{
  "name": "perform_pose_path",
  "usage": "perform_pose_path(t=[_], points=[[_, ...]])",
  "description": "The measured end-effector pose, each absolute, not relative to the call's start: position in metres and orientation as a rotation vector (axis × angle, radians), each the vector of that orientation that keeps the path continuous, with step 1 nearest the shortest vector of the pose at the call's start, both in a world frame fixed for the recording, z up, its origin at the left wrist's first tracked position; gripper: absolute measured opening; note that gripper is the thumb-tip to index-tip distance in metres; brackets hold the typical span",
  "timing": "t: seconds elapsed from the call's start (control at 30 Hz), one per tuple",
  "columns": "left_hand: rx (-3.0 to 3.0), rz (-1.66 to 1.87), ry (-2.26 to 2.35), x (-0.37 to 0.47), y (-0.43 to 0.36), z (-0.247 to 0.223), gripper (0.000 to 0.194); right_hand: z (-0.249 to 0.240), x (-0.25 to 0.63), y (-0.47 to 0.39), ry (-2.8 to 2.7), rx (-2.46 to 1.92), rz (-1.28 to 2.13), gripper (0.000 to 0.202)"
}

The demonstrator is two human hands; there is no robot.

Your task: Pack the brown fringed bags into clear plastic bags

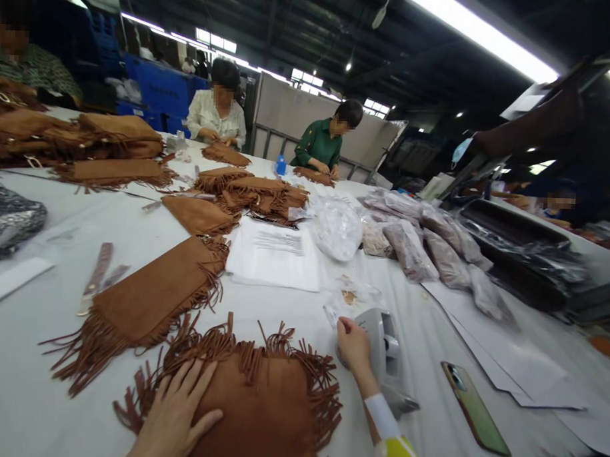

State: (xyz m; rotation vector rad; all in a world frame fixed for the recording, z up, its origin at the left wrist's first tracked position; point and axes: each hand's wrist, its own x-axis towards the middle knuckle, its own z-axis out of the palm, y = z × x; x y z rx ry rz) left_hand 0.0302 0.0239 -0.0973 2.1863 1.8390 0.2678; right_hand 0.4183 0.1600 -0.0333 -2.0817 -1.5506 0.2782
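A brown fringed leather piece (261, 410) lies flat at the front of the white table. My left hand (178, 411) rests on its left part with the fingers spread. To the right of the piece, my right hand (352, 342) is closed in a pinch beside a grey tape dispenser (380, 354). A small clear plastic bag (333, 314) is at its fingertips; whether the fingers grip it is hard to tell. Another fringed brown piece (150, 293) lies further back on the left, beside a clear strap with a metal end (97, 274).
White paper sheets (277, 254) lie mid-table, with a crumpled plastic bundle (337, 229) beside them. Wrapped packages (409, 249) and a green phone (475, 408) are at the right. Brown leather goods (113, 138) are heaped back left. Several people work across the table.
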Motion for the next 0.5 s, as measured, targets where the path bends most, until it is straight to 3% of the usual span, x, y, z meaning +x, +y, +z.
perform_pose_path(t=[0.2, 0.5], points=[[2.151, 0.279, 1.849, 0.027, 0.024, -0.111, 0.061, -0.036, 0.456, 0.217, -1.36, -2.257, 0.215, 0.02], [2.136, 0.234, 1.84, 0.028, 0.029, -0.103, 0.059, -0.044, 0.447, 0.27, -1.115, -2.146, 0.307, 0.022]])
